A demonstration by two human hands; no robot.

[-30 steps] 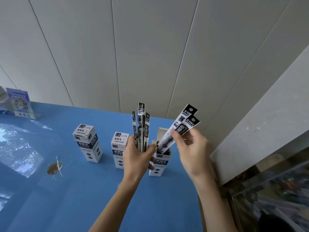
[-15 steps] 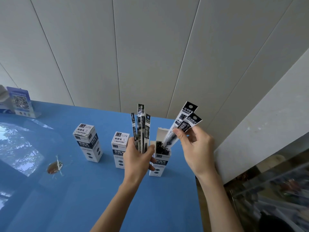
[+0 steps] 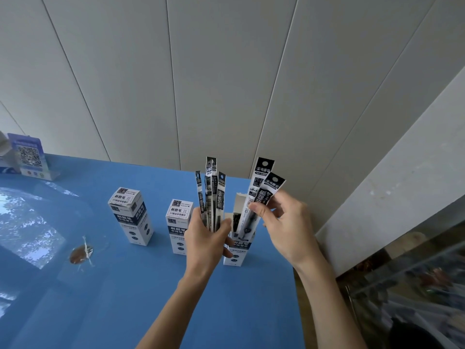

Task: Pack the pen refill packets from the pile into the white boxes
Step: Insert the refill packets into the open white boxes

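Right hand [image 3: 284, 222]: pinching two refill packets [image 3: 256, 200], long axis steep, lower ends entering open box [image 3: 236, 250] directly below.
Left hand [image 3: 206, 235]: gripping upright spare packets [image 3: 211, 195], just beside box.

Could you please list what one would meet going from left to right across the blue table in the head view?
QR code stand → brown stain → closed white box → second closed white box → left hand gripping refill packets → open white box → right hand pinching two packets.

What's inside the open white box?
Dark refill packets stand inside the open box. The right hand lowers two more packets in. The bottom is hidden.
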